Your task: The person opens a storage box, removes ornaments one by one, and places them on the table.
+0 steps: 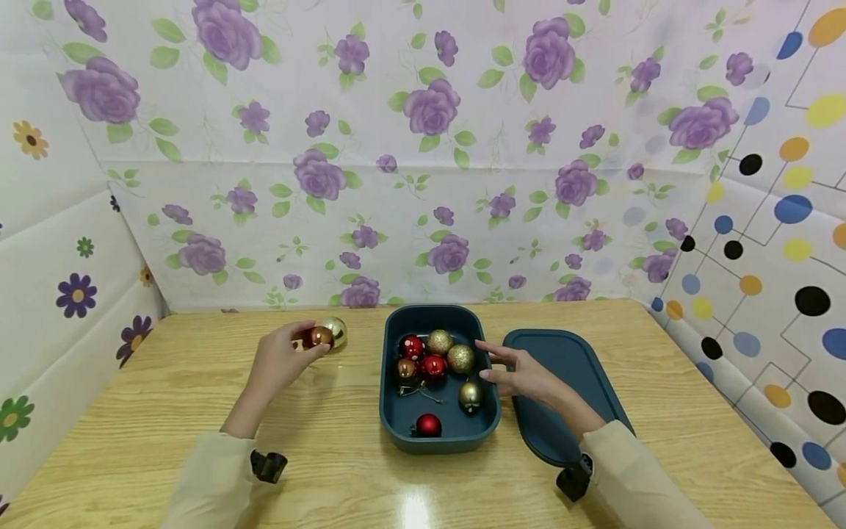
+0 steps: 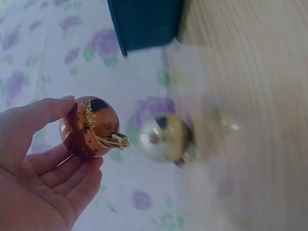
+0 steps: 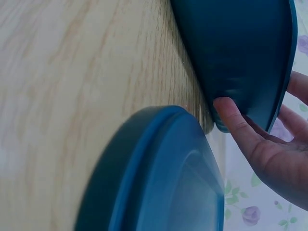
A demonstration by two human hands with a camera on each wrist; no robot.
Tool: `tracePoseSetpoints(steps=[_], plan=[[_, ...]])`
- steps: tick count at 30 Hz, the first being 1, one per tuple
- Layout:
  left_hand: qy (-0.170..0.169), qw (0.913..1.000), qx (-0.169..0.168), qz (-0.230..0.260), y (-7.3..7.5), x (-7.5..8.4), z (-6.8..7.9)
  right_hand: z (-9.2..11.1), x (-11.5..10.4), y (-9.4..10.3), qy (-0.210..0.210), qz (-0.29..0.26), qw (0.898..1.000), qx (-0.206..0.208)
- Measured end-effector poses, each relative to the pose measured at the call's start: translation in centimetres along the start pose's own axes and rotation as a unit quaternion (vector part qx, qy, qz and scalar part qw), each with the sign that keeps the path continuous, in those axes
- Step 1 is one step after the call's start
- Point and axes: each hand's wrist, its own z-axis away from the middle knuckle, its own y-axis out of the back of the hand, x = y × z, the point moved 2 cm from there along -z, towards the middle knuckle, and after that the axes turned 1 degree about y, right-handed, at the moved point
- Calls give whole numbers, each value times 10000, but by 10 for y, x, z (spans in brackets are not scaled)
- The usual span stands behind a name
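My left hand [image 1: 284, 355] grips a shiny copper Christmas bauble [image 2: 91, 126] with a gold hanging cord. Just beyond it a shiny gold bauble [image 1: 335, 332] rests on the table. In the middle is a dark blue rectangular box [image 1: 390, 411], holding red baubles [image 1: 428, 425], glittery gold ones [image 1: 460, 358], a copper one [image 1: 406, 369] and a smooth gold one [image 1: 470, 395]. My right hand [image 1: 522, 373] is at the box's right side, its thumb against the outer wall and its fingers at the rim in the right wrist view.
A dark blue lid [image 1: 562, 360] lies flat on the wooden table [image 1: 330, 463], right of the box and under the right forearm. Flower-patterned cloth [image 1: 396, 220] rises behind the table, and a dotted cloth [image 1: 780, 294] stands on the right.
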Motion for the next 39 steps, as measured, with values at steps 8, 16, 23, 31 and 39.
tracePoseSetpoints(steps=[8, 16, 23, 31, 39], plan=[[639, 9979, -115, 43, 9, -34, -2, 0, -1, 0, 54, -18, 10000, -75], [911, 9957, -159, 41, 13, -57, -4, 0, -2, 0, 47, -31, 9999, -92], [1092, 9934, -324, -163, 11, -72, -5, -1, -2, -1, -8, -47, 10000, -58], [1116, 9927, -404, -231, 12, -80, -7, 0, -2, -1, 39, -33, 9999, -98], [1077, 9931, -401, -217, 11, -82, -8, 1, -2, 0, 34, -51, 10000, -74]])
